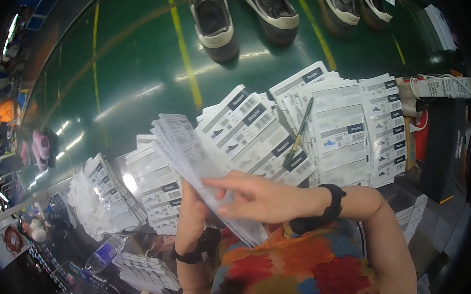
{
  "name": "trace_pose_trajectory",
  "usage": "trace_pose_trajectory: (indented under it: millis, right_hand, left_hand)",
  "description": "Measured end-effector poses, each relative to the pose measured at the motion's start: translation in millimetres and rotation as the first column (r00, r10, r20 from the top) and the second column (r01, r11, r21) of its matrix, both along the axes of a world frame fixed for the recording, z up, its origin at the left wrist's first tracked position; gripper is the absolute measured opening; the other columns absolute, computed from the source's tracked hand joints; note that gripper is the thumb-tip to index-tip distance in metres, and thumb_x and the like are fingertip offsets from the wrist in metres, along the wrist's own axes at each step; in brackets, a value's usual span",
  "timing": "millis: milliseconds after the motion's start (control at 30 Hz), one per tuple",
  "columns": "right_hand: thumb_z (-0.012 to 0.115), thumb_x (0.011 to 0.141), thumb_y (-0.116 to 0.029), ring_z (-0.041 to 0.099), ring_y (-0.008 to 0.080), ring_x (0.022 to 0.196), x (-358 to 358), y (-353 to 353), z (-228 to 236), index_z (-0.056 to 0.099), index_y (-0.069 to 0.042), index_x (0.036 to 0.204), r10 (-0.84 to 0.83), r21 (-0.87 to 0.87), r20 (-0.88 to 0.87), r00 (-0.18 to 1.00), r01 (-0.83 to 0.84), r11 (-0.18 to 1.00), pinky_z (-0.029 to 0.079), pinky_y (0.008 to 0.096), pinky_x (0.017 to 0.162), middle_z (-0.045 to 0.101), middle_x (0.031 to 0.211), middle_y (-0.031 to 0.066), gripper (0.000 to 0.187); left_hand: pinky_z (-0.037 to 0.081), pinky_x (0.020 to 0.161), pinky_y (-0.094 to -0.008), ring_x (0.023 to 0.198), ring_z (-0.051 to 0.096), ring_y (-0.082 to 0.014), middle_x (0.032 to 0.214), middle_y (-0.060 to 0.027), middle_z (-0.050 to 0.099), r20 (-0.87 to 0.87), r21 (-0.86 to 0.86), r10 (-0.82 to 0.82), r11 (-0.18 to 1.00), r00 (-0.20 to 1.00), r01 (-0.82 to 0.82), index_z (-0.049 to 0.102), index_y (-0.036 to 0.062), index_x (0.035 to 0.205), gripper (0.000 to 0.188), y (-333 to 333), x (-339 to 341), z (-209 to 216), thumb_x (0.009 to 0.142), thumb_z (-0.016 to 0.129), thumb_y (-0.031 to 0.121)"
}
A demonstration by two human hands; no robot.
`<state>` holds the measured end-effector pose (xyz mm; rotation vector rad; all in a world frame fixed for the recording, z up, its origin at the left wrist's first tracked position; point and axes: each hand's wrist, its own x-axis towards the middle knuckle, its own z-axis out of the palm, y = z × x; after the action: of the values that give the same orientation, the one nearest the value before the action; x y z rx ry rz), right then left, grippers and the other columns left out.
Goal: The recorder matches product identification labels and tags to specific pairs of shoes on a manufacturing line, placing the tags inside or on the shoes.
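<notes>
A thick bundle of white printed sheets (180,146) stands tilted in front of my body. My left hand (191,206) is closed round the bundle's lower left side. Across its face lies my right hand (254,196), fingers stretched and apart, the index fingertip touching the sheets; the lower fingers are slightly blurred. Just beyond my hands, fanned sheets of shoe labels (245,128) with small shoe pictures and barcodes cover the near table edge. A dark green pen (300,134) rests on them. To their right are more label sheets (338,127).
Dark shoes with pale trim (214,22) stand on the green table (131,69), with another pair (338,9) farther right. Pink shoes (41,147) sit far left. Crumpled white plastic (87,202) and more label stacks (158,193) lie left. A bottle (105,252) is below them.
</notes>
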<state>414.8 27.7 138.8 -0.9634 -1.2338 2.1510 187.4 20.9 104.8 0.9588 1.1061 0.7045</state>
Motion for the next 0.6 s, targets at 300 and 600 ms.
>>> trace_pose_trajectory:
  millis: [300, 600]
  right_hand:
    - [0.072, 0.085, -0.022, 0.057, 0.0335, 0.103, 23, -12, -28, 0.065, -0.002, 0.113, -0.612, 0.858, 0.434, 0.661, -0.097, 0.504, 0.048, 0.0415, 0.089, 0.061, 0.116, 0.0136, 0.035]
    - [0.072, 0.087, -0.026, 0.044, 0.0346, 0.130, 85, -60, -34, 0.067, -0.005, 0.109, -0.623, 0.689, 0.720, 0.306, -0.215, 0.692, 0.032, 0.0483, 0.106, 0.062, 0.126, 0.0075, 0.031]
  left_hand:
    - [0.056, 0.087, -0.0341, 0.098, 0.069, -0.0276, 0.118, -0.0227, 0.065, 0.043, -0.166, 0.272, 0.951, 0.961, -0.261, 0.047, -0.0120, 0.134, 0.054, -3, -49, 32, 0.086, 0.064, 0.006]
    - [0.051, 0.093, -0.0348, 0.112, 0.062, -0.0294, 0.125, -0.0224, 0.060, 0.273, -0.116, 0.107, 0.990, 0.956, -0.078, 0.045, -0.0121, 0.135, 0.066, 8, -24, 23, 0.078, 0.070, 0.010]
